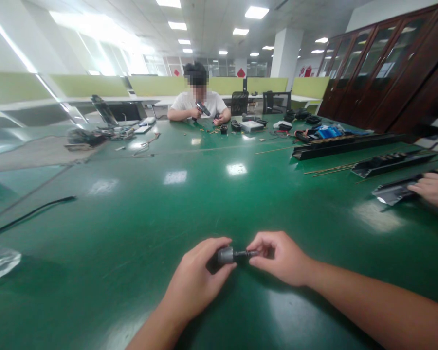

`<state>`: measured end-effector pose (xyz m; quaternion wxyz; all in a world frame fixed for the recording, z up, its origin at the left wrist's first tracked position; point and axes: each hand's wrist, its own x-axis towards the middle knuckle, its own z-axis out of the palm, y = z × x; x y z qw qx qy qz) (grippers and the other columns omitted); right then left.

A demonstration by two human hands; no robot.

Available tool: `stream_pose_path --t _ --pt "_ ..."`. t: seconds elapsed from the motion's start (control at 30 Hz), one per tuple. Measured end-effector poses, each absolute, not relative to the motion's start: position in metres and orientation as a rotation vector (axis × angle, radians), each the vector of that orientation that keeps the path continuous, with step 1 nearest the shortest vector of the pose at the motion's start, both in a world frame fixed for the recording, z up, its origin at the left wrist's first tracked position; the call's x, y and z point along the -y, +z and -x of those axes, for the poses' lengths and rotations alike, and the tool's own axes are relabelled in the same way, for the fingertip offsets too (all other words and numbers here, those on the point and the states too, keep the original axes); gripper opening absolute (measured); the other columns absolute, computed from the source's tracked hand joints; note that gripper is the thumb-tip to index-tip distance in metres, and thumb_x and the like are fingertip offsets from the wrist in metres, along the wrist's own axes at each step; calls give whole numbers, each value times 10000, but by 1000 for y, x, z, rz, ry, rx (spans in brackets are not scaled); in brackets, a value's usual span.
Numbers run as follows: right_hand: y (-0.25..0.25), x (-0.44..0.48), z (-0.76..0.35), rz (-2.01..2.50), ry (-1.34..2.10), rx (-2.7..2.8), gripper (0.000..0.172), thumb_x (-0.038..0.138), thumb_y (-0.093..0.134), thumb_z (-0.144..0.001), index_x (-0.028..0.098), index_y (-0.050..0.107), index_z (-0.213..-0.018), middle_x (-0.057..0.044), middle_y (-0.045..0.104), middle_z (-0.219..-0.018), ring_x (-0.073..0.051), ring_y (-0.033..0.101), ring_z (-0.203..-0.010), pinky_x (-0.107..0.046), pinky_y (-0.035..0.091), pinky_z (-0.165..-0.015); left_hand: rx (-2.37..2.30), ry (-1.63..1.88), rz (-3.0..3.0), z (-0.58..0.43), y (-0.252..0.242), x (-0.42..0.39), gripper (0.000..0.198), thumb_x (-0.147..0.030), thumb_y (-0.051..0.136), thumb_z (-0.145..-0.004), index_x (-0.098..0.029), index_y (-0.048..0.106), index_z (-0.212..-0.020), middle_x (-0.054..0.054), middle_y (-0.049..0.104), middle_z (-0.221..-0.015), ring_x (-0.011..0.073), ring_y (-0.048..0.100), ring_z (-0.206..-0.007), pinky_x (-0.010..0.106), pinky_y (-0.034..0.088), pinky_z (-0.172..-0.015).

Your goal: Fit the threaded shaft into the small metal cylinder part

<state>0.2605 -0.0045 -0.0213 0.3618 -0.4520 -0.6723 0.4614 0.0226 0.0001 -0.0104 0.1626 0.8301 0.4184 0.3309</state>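
Note:
Low in the middle of the view, my left hand point(200, 272) is wrapped round a short grey-and-black cylindrical part point(225, 255), thumb and fingers on its sides. A thin dark shaft point(241, 253) sticks out of the part toward the right. My right hand point(277, 255) pinches the far end of this shaft between thumb and fingers. The part lies level, just above or on the green table point(149, 214); I cannot tell which. My left palm hides its back end.
Across the table a person point(199, 104) holds a power drill point(203, 108). Another person's hand point(432, 188) rests on a black channel point(394, 192) at right. Further black rails point(328, 148) and thin rods point(328, 170) lie beyond. A black cable point(32, 214) lies at left.

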Motion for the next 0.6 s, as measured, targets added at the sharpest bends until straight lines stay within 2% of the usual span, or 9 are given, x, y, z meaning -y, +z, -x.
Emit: stream_pose_path --t 0.17,0.4,0.6 --pt "-21 6 -260 1182 1168 1731 106 176 730 -758 144 715 -858 -28 711 -744 -138 612 -639 -249 470 -615 -1194 928 -2367 -21 -10 0 365 -226 725 -816 -278 635 -1166 17 721 -1105 187 691 -1005 320 570 -922" --pt "-19 7 -258 1257 1112 1689 106 206 762 -734 144 725 -811 -26 708 -702 -134 604 -606 -231 450 -572 -1115 947 -2388 -23 -5 -1 249 -218 707 -831 -265 660 -1071 1 727 -1011 160 689 -926 267 559 -848" --pt "-22 8 -261 1237 1007 1568 147 264 763 -740 151 692 -803 -14 676 -662 -134 586 -585 -240 443 -564 -1202 1076 -2423 -14 -4 -7 241 -283 707 -848 -262 663 -1085 16 724 -1032 171 682 -941 287 541 -864"
